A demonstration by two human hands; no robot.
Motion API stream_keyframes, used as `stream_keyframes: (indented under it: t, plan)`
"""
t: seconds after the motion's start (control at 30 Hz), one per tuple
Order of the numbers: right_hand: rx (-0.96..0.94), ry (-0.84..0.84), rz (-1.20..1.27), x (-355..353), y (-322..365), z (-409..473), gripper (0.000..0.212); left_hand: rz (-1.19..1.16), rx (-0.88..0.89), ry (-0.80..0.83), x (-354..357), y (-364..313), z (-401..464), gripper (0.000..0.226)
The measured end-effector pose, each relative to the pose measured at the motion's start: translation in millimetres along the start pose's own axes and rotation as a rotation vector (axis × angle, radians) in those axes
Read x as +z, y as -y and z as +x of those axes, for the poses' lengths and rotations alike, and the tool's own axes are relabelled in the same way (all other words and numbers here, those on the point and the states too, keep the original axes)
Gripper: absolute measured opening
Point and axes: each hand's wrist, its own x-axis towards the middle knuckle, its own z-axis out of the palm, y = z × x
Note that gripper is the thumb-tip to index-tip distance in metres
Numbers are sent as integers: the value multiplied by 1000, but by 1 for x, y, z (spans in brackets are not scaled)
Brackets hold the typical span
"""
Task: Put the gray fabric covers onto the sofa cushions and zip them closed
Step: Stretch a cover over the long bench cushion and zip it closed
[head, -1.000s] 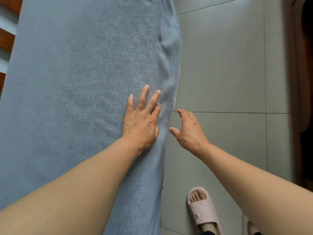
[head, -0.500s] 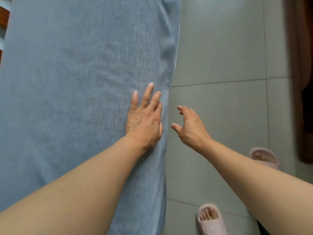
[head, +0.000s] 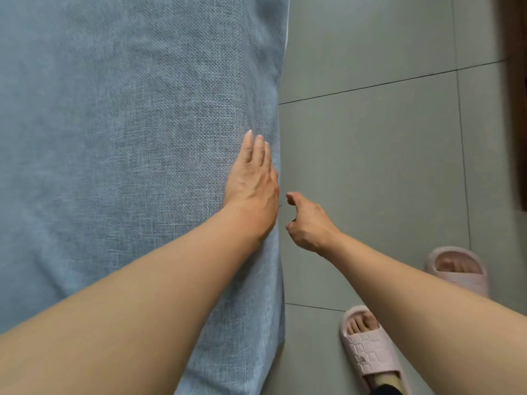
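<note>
Head view: left hand [head: 252, 181] flat on gray cover [head: 128, 132]; right hand [head: 309, 223] beside edge.

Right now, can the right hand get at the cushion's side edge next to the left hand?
Probably yes. The right hand hangs just off the gray cover's side edge, fingers loosely curled and holding nothing, with only bare floor below. The left hand presses flat on top, not blocking the edge.

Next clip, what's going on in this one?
A person stands over a large cushion in a gray fabric cover. The left hand presses flat on the cover near its right edge. The right hand is just off that edge, over the tiled floor, fingers curled toward the side seam; whether it pinches a zipper pull cannot be told. The feet wear pink slippers.
</note>
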Motion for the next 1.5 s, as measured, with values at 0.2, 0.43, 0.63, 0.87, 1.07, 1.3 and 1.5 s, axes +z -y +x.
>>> stream_keyframes:
  t: [0.2,0.43,0.63,0.87,1.07,1.3,1.5]
  plan:
    - [-49,11,190,19,-8,31,51,128,49,91,2,-2,17,78]
    - [-104,-144,-94,24,-5,38,25,175,67,164,1,2,39,84]
    - [-379,-260,-519,15,-24,30,22,175,50,185,-4,11,60,88]
    - [-412,-241,-720,-18,-16,56,24,151,54,186,-10,22,79,90]
    - [-398,-257,-718,-65,21,88,35,139,39,176,-24,45,104,89]
    - [-491,-100,-829,-95,39,95,32,123,23,181,-34,66,130,90]
    - [-495,-198,-852,-126,59,126,31,114,-13,157,-48,90,151,85]
